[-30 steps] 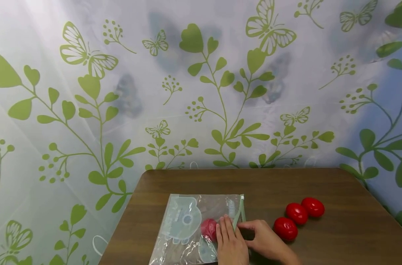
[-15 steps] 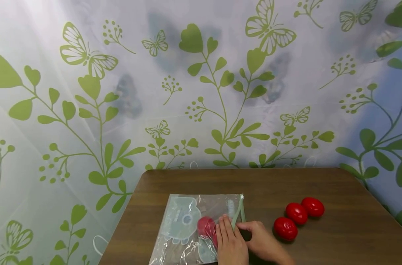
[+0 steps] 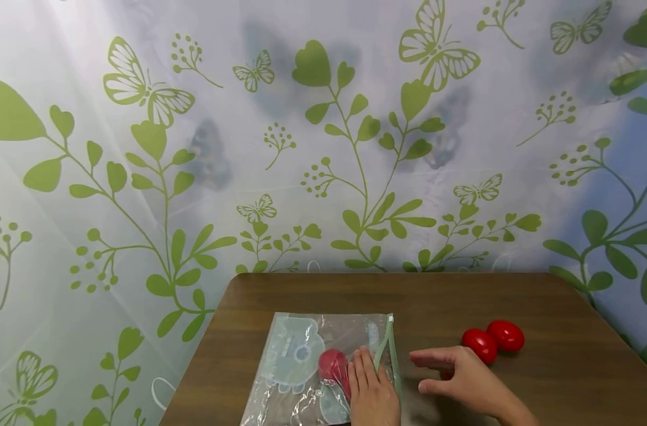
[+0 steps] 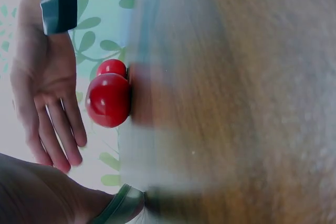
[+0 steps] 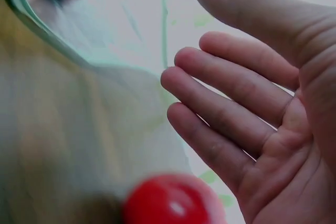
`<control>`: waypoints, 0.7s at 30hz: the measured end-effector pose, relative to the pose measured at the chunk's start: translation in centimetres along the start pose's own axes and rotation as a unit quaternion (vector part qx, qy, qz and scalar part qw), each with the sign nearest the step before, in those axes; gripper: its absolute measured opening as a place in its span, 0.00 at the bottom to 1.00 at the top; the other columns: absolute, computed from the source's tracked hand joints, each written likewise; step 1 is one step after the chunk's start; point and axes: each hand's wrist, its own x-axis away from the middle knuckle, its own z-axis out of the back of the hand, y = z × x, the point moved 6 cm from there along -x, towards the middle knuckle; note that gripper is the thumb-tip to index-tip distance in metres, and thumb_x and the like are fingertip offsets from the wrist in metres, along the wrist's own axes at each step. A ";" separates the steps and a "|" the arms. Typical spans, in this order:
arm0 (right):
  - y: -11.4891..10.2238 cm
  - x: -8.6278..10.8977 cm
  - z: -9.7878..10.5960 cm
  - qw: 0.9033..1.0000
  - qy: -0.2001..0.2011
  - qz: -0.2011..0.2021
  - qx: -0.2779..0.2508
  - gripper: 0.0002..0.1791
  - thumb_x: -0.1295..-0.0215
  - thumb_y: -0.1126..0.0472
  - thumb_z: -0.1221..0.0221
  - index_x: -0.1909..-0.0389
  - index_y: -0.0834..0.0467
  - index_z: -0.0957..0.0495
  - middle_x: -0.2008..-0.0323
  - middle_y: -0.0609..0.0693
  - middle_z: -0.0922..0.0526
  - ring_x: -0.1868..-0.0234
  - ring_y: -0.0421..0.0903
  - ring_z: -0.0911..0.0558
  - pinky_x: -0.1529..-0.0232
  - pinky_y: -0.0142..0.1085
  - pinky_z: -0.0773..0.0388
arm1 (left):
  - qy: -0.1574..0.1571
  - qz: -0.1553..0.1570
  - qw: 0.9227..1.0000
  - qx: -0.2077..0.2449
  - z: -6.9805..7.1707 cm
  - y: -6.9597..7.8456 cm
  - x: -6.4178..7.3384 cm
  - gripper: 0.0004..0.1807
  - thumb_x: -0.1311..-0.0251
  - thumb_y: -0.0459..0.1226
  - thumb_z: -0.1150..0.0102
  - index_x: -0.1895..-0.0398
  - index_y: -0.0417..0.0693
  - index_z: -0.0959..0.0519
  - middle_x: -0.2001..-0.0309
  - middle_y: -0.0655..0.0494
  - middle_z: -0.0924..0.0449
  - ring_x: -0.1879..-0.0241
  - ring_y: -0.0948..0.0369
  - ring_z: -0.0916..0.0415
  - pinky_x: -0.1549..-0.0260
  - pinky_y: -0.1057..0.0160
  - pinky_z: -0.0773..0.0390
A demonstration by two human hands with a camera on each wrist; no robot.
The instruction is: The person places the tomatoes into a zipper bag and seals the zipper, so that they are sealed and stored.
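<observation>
A clear zip bag [image 3: 286, 408] with a pale animal print and green zip edge lies on the table. Inside it sits a shiny red egg-shaped ball [image 3: 332, 365]; more red shows beside it, partly under the fingers. My left hand [image 3: 375, 387] lies over the bag near its mouth. In the left wrist view, its thumb [image 4: 100, 203] hooks at the green edge. Right of the bag, my right hand [image 3: 469, 378] hovers with fingers extended and thumb apart, holding nothing. Behind it a red egg [image 5: 168, 200] is mostly hidden in the head view.
Two more red eggs, one nearer [image 3: 480, 345] and one farther [image 3: 506, 335], rest touching on the wooden table [image 3: 312, 290] at the right. A pale curtain [image 3: 222, 148] with green leaves and butterflies hangs behind the table.
My right hand has drawn back from the bag's mouth and moved right, to the nearest red egg. Inside the bag, the red egg has shifted slightly left, with more red showing beside it.
</observation>
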 end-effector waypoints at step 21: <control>4.0 7.4 9.1 0.994 0.033 -0.100 0.029 0.33 0.26 0.59 0.30 0.27 0.70 0.25 0.35 0.71 0.16 0.45 0.19 0.18 0.53 0.29 0.11 | 0.037 0.008 0.999 0.007 -0.3 -0.2 0.2 0.33 0.11 0.37 0.73 0.54 0.35 0.12 0.49 0.41 0.09 0.50 0.47 0.10 0.12 0.50 0.54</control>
